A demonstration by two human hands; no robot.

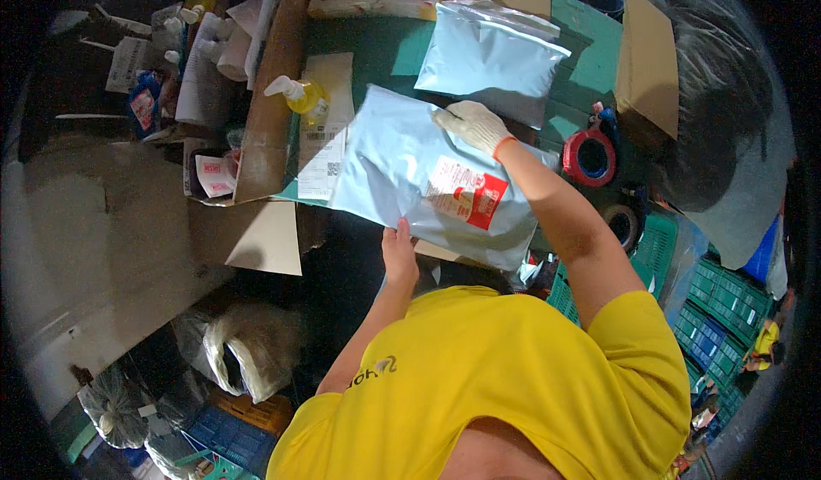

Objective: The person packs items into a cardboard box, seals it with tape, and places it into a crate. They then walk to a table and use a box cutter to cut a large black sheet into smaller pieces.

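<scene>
A large pale silver-blue plastic mailing bag [385,151] with a red and white label [469,192] lies tilted over the near edge of the green table [376,48]. My bare left hand [399,251] holds its near edge, thumb on top and the other fingers mostly hidden below. At the far edge, my right hand [473,127], in a white knit glove, grips the bag with bent fingers. Just beyond that hand rests a second, smaller silvery bag [487,56]. A pump bottle of yellow liquid [306,97] stands to the left, on a printed white sheet [321,159].
A red tape roll [588,157] and a brown one [622,226] sit at the right, near a cardboard flap [647,69]. Cardboard [272,95] walls the table's left side. Green crates [723,296] are stacked at lower right. Plastic bags [244,347] hang at lower left.
</scene>
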